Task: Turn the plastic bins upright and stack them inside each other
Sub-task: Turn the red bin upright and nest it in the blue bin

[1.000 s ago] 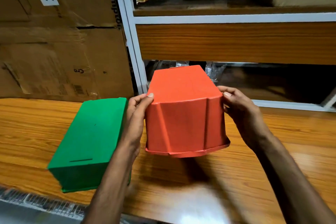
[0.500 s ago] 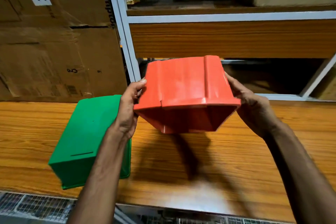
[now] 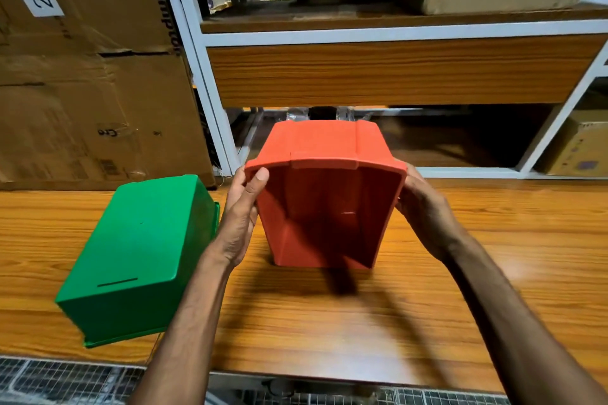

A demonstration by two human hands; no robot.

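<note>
Orange bin (image 3: 324, 207): being held above the wooden shelf board (image 3: 460, 289), opening tilting toward the camera.
Left hand (image 3: 238, 223): gripping its left rim, thumb inside.
Right hand (image 3: 424, 210): grasping its right side.
Green bin (image 3: 138, 256): lying upside down at left.

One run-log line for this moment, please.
red bin: tilted, opening toward camera | left hand: holds its left rim | right hand: holds its right side | green bin: upside down on table
</note>
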